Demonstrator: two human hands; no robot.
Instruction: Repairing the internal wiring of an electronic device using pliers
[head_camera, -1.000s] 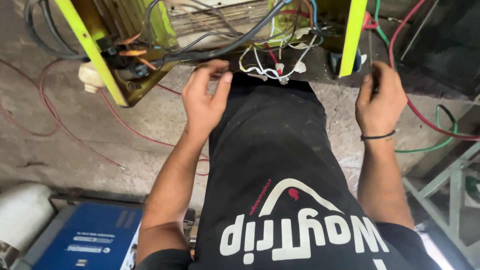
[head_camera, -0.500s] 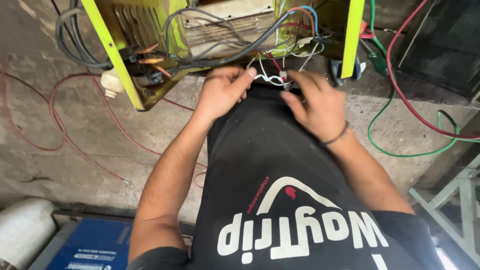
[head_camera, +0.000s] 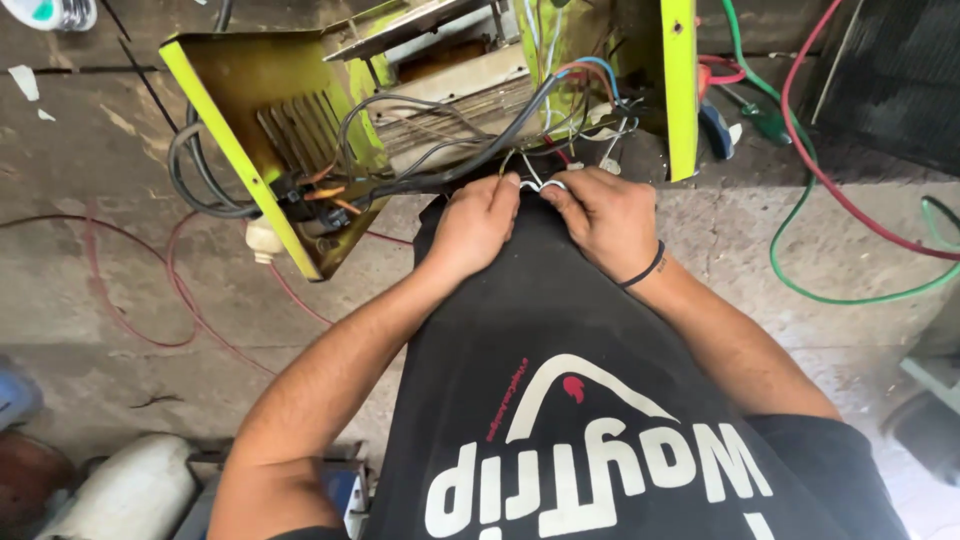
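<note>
Obs., head view. Landmark: open yellow-green machine casing (head_camera: 250, 130), lying on the concrete floor (head_camera: 120, 300) with its innards exposed.

Both hands met at the near edge of the casing, just below the tangle of dark cables (head_camera: 440, 165) spilling out of it. Left hand (head_camera: 478, 225): fingers curled, thumb and forefinger pinched closed on a thin white wire (head_camera: 535, 183). Right hand (head_camera: 600, 220): fingers likewise drawn in tight, tips closed on the same white wire from the other side; a dark band sat on that wrist. The wire loop lay between the two sets of fingertips, touching both, at the casing's front opening and over the hem of the black shirt. Whether the wire ends were bare or insulated could not be told.

Elsewhere: green cable (head_camera: 800, 240) and red cable (head_camera: 830, 180) ran across the floor to the right of the casing; a thin red wire (head_camera: 150, 310) looped on the floor to its left; a white cylinder (head_camera: 130, 490) lay well below the casing, near the person's left elbow.

Judgement on technique: fine work like this looks best done with the pinch kept close to the wire ends, forearms braced against the body, and the heavier dark cables kept clear of the fingertips so nothing snags or tugs the thin strand.
</note>
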